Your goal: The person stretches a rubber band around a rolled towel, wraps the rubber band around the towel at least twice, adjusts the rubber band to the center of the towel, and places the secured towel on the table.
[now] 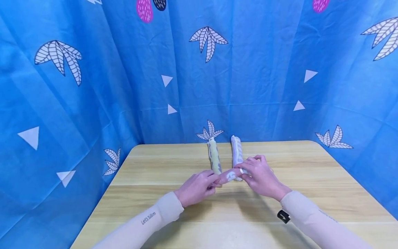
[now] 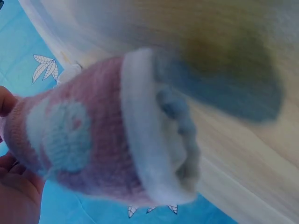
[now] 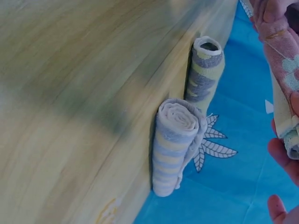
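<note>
Both hands hold a pink rolled towel (image 1: 224, 177) with a pale motif, up over the table. My left hand (image 1: 196, 188) grips its left end with curled fingers. At the right end, near a white band, my right hand (image 1: 260, 178) pinches it between thumb and fingers. In the left wrist view, the roll (image 2: 103, 140) is close to the camera, its white-edged end (image 2: 140, 126) showing folded layers inside. Behind the hands lie a yellow-green rolled towel (image 1: 215, 157) with grey patches and a grey-and-white striped rolled towel (image 1: 237, 150), side by side.
A light wooden table (image 1: 149, 166) with rounded far corners lies under the hands. Blue curtain (image 1: 258, 69) printed with leaves and triangles hangs behind and along both sides. A small black item (image 1: 283, 216) sits at the right sleeve's cuff.
</note>
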{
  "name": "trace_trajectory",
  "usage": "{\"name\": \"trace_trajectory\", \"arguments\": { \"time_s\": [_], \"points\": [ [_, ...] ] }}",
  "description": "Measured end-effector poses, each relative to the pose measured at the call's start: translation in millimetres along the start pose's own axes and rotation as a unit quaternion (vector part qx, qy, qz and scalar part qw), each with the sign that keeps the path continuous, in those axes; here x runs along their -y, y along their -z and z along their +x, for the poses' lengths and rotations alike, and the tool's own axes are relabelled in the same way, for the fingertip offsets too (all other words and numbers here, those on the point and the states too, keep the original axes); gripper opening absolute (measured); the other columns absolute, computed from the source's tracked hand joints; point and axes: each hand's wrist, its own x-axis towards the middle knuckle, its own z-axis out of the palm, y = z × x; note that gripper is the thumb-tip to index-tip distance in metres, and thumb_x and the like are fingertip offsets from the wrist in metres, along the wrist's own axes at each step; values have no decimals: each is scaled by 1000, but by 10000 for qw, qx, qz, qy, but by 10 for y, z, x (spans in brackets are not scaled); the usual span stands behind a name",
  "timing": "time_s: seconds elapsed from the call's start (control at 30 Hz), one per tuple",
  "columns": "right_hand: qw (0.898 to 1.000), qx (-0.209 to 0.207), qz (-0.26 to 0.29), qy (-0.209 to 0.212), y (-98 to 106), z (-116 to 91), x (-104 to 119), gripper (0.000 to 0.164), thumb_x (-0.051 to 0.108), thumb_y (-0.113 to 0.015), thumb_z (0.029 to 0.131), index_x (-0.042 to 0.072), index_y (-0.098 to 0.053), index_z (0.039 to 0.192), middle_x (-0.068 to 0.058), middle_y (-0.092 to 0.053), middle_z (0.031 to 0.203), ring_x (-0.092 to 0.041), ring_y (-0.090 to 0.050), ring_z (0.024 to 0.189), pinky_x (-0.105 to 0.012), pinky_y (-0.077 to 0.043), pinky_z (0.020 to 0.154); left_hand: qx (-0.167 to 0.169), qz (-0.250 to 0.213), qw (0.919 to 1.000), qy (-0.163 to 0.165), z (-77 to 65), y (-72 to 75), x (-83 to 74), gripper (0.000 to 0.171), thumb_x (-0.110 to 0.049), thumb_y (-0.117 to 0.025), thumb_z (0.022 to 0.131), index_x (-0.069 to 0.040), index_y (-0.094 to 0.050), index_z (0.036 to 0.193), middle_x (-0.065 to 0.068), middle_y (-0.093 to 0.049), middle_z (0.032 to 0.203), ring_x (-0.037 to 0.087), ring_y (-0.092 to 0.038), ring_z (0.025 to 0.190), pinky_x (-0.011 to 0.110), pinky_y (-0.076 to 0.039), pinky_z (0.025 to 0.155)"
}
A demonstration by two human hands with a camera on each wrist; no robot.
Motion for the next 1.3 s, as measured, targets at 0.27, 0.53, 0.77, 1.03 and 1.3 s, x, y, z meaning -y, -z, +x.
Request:
{"name": "trace_trajectory", "arguments": {
  "time_s": [0.27, 0.53, 0.77, 1.03, 1.3],
  "points": [
    [9931, 353, 785, -796, 80, -41, -42, 26, 17, -76, 87, 13, -74, 113, 0, -75, 104, -22, -65, 102, -48, -31, 98, 174, -858, 9956, 345, -15, 86, -5, 19, -7, -66, 90, -20, -53, 85, -9, -50, 80, 4, -49, 73, 15, -43, 63],
    [9816, 541, 1415, -1161, 107, -23, -37, 26, 20, -74, 89, 14, -75, 115, -1, -76, 109, -19, -68, 100, -43, -43, 94, 342, -802, 9906, 1054, 44, 131, -88, 33, -23, -76, 90, -22, -54, 114, -7, -67, 98, 3, -59, 78, 19, -52, 69],
    [9920, 263, 1097, -560, 98, -88, -25, 39, 24, -77, 88, 20, -70, 126, 0, -72, 121, -17, -62, 110, -46, -39, 97, 345, -1232, 9824, 1363, 48, 110, -94, 31, -23, -72, 94, -26, -53, 119, -5, -68, 103, 5, -59, 80, 20, -51, 71],
    [9898, -411, -689, 1177, 42, -150, -122, 54, 20, -84, 78, 24, -67, 128, -5, -67, 124, -28, -58, 117, -55, -38, 96, 634, -2961, 9352, 1836, 19, 137, -94, 35, -15, -71, 94, -33, -53, 118, -5, -65, 105, 11, -62, 88, 27, -54, 76],
    [9873, -608, -701, 1286, 30, -120, -135, 32, 20, -76, 85, 15, -72, 116, -3, -71, 115, -27, -58, 113, -55, -35, 94, 317, -1021, 9937, 339, 6, 107, -106, 48, -11, -71, 92, -27, -56, 135, -2, -71, 118, 6, -67, 96, 20, -55, 85]
  ]
}}
